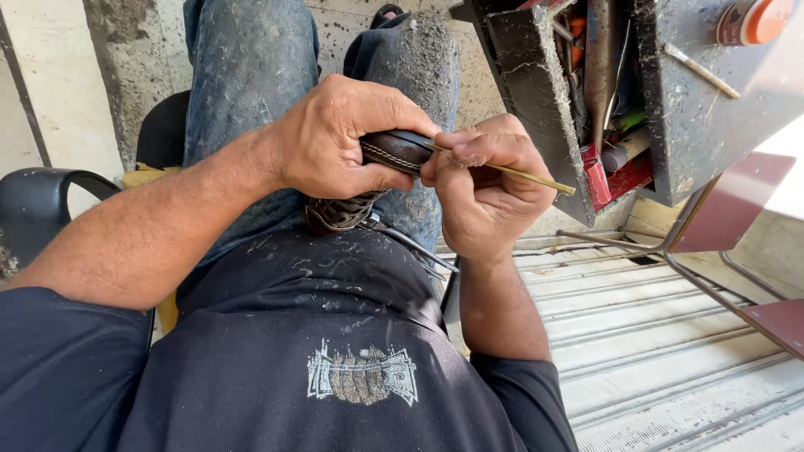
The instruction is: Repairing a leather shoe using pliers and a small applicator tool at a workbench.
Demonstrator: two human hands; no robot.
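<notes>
Looking down, I see my left hand (335, 138) closed around a dark brown stitched leather piece (394, 151) over my knee, while my right hand (481, 184) pinches a thin yellowish stick (528, 177) against its edge; a cluttered toolbox (687, 109) sits farther right.

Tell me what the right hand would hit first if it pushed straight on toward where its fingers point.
Probably the dark leather piece gripped in the left hand: the right hand, pinching a thin stick, has its fingertips pointing left, already against that leather's edge.
</notes>
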